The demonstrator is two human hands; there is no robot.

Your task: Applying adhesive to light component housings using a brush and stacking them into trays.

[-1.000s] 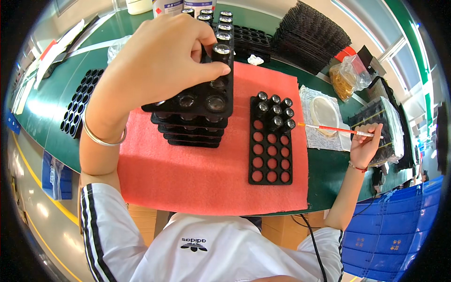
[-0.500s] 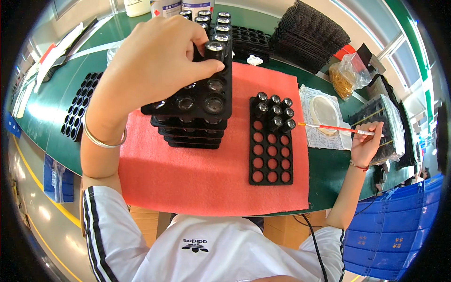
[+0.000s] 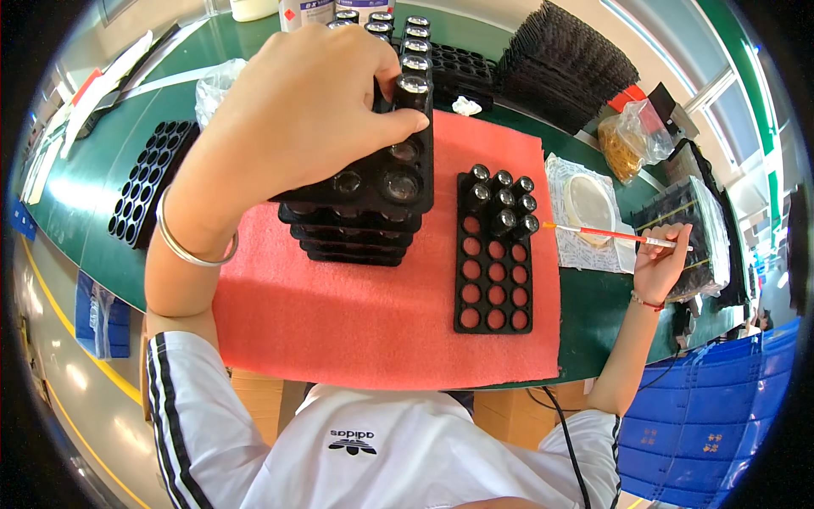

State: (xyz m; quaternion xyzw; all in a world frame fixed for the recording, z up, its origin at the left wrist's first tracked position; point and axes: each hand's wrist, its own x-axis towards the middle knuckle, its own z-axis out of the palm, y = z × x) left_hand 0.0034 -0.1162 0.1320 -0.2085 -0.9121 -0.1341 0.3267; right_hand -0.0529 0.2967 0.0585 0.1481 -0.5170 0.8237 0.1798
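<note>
Red soft matting (image 3: 356,339) covers the near middle of a green table (image 3: 93,208), and on its left part rises a stack of black trays (image 3: 352,246), set flush one above another. Over this stack is the left hand (image 3: 309,106), palm down, its thumb and forefinger drawn in around a black tube (image 3: 412,92) with a shiny glass top; the other fingers are mostly hidden behind the back of the hand. That tube is upright at the right edge of the top tray, and more tubes of the same kind stand behind it in a row

To the right on the matting lies a smaller black tray (image 3: 482,283) with round holes. Eight glass-topped tubes (image 3: 506,198) stand together at its far end; red shows through the other holes

Out to the right, the right hand (image 3: 661,259) is closed to a pinch on a thin red and white brush (image 3: 606,233). The brush points left, its yellowish tip just beside the nearest right-hand tube; whether they touch, I cannot tell. Behind the brush a pale round dish (image 3: 588,199) rests on printed paper (image 3: 561,246), with a clear bag of yellow bits (image 3: 623,153) farther back
</note>
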